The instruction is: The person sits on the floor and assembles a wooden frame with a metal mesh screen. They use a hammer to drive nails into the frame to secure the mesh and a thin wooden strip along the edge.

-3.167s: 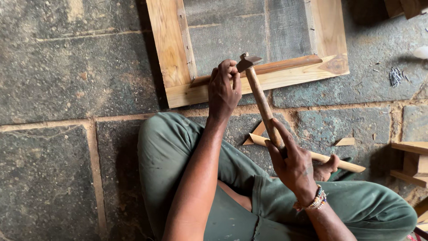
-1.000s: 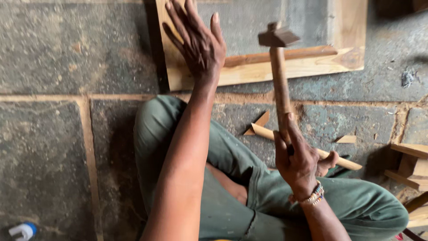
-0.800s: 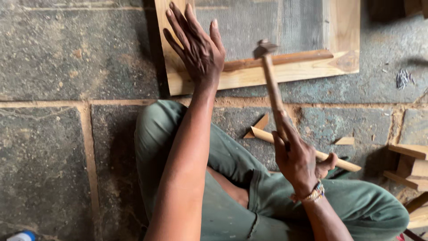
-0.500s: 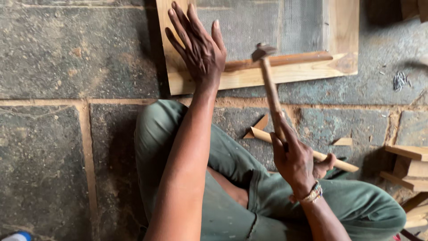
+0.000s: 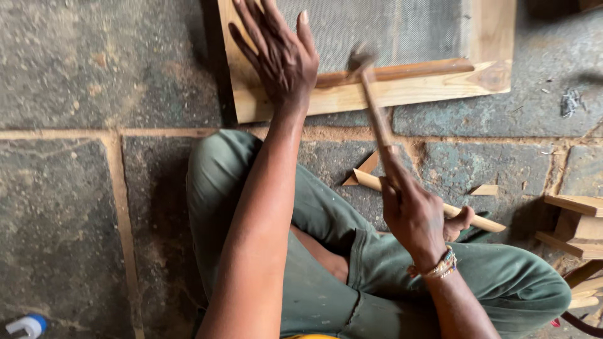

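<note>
My right hand grips the wooden handle of a hammer, whose blurred metal head is down at a thin wooden strip lying along the bottom rail of a pale wooden frame with grey mesh. My left hand presses flat, fingers spread, on the frame's lower left corner, just left of the hammer head. I sit cross-legged in green trousers on the stone floor.
A loose wooden stick and small wood offcuts lie on the stone slabs by my right knee. Stacked wood pieces sit at the right edge. A white and blue object lies at the bottom left.
My left hand let go of the strip and now lies flat with fingers spread. The hammer was raised, then swung down onto the strip.
</note>
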Available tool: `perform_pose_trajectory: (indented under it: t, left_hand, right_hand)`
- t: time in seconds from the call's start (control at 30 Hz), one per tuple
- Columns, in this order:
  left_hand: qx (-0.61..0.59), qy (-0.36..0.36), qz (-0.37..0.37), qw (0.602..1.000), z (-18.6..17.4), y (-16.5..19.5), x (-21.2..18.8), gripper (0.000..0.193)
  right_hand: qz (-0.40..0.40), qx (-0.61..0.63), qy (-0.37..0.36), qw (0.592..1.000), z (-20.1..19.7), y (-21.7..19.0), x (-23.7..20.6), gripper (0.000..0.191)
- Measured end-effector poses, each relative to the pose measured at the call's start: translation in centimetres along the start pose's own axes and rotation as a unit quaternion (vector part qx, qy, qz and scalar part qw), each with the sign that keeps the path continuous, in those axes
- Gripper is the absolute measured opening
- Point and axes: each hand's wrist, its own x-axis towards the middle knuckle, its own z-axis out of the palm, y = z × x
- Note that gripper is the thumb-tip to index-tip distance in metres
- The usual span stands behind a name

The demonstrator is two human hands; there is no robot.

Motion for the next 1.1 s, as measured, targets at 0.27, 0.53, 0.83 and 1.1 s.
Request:
perform_pose_trajectory:
  t: [0.27,0.53,0.83,1.1]
  left_hand:
    - [-0.002,0.0,0.004,1.0,-0.2,0.0,-0.1,0.067]
    - [-0.022,0.005,0.009,1.0,-0.5,0.0,-0.2,0.068]
    - [-0.009,-0.01,0.002,1.0,-0.5,0.2,0.0,0.065]
    - [-0.006,-0.005,0.004,1.0,-0.7,0.3,0.1,0.064]
  right_hand:
    - [0.048,0.043,0.007,0.998,0.5,0.4,-0.2,0.049]
    - [0.007,-0.006,0.019,1.0,1.2,0.9,-0.5,0.047]
    - [0.028,0.007,0.015,0.999,1.4,0.9,-0.6,0.047]
    - [0.031,-0.007,0.028,0.999,2.2,1.8,-0.8,0.048]
